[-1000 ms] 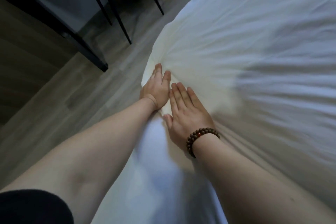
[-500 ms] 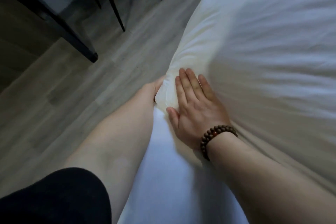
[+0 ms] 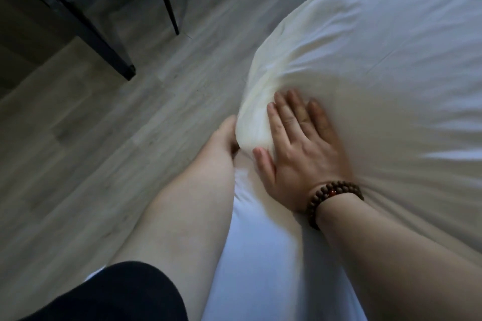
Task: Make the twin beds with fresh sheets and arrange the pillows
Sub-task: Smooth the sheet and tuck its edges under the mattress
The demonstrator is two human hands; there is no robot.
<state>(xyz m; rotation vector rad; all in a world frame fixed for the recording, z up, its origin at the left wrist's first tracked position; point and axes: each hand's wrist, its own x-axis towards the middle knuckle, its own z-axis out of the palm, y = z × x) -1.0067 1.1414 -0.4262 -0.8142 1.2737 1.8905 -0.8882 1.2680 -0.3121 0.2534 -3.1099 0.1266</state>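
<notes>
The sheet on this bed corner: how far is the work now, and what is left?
Done: the white sheet already lies spread out wide. In hand: the right hand presses flat on the corner while the left hand reaches under the edge, fingers hidden, apparently tucking. Left: creases fan out from the corner; no pillows or second bed are in view.
</notes>
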